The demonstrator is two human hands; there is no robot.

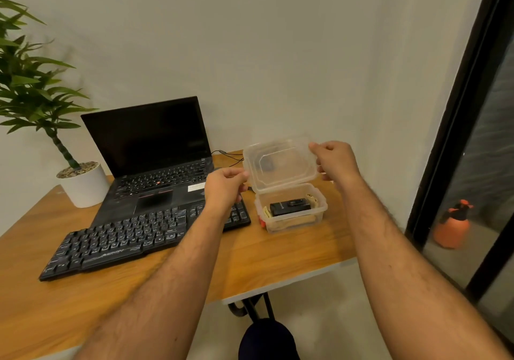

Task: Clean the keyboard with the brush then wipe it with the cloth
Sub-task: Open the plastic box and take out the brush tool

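Observation:
A black keyboard [119, 241] lies on the wooden desk [278, 259], in front of an open laptop [155, 151]. To its right stands a clear plastic box [292, 220] holding a black brush [289, 206] on a beige cloth [311, 199]. Both hands hold the clear lid [281, 163] tilted up above the box. My left hand [225, 187] pinches the lid's left edge. My right hand [336, 161] grips its right edge.
A potted plant in a white pot [83, 184] stands at the desk's left rear. A black cable [230, 156] runs behind the laptop. An orange spray bottle [453, 226] sits on the floor beyond a black door frame [456, 126] at right.

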